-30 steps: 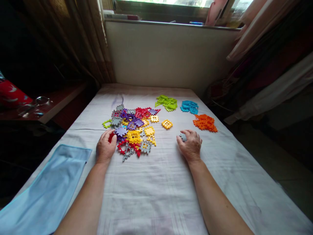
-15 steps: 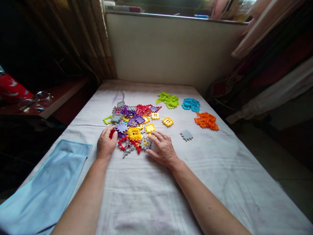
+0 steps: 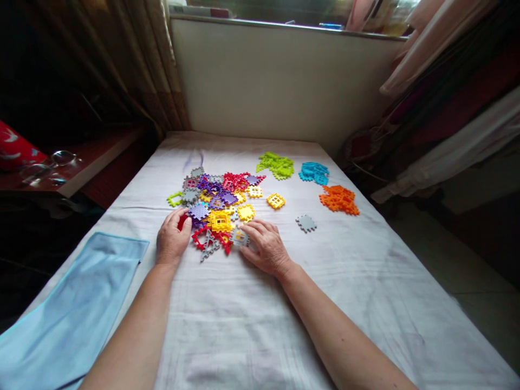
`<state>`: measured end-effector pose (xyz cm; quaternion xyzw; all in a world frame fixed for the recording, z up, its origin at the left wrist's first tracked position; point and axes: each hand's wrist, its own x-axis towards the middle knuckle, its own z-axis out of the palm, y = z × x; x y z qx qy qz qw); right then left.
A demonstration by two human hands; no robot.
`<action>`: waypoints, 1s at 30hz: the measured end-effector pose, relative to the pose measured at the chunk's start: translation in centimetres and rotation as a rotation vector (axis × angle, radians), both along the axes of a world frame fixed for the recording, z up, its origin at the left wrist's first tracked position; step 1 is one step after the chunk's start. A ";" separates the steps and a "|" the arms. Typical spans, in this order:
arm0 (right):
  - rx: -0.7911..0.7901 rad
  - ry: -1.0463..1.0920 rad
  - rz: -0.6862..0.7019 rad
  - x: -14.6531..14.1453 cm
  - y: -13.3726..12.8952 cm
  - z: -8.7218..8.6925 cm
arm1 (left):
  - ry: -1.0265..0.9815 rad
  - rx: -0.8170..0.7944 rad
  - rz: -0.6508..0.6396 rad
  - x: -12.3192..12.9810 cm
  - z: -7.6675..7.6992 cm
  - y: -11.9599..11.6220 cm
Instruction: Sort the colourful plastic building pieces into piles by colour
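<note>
A mixed pile of plastic interlocking tiles with notched edges lies on the cloth, in purple, yellow, red and grey. At its left edge rests my left hand (image 3: 174, 236), fingers curved and thumb apart, with a red tile (image 3: 183, 221) showing in the gap between them; it does not look gripped. My right hand (image 3: 266, 246) is at the pile's near right side, its thumb and fingertips closed on the right edge of a grey window tile (image 3: 239, 237). Close by lie a yellow window tile (image 3: 220, 221) and a grey triangular tile (image 3: 209, 246).
Sorted heaps of green tiles (image 3: 276, 166), blue tiles (image 3: 314, 173) and orange tiles (image 3: 339, 200) stand at the far right. A lone yellow tile (image 3: 276, 201) and a grey tile (image 3: 306, 223) lie nearer. A light blue cloth (image 3: 81, 303) covers the left side.
My right hand's fingers have drawn together onto the grey window tile's edge. My left hand stays beside the pile. The whole view has shifted slightly.
</note>
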<state>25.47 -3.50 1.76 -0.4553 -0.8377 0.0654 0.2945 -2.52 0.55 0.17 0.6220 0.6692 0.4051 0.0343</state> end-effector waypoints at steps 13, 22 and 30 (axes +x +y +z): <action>0.038 0.049 -0.880 8.9 1.5 -0.7 | 0.015 0.013 -0.006 -0.1 0.1 0.1; -0.121 0.006 -1.030 10.3 1.5 -0.8 | 0.012 0.000 -0.012 -0.1 0.1 0.0; -0.208 -0.039 -1.062 9.9 1.4 -0.2 | 0.002 0.006 0.000 0.0 0.0 0.0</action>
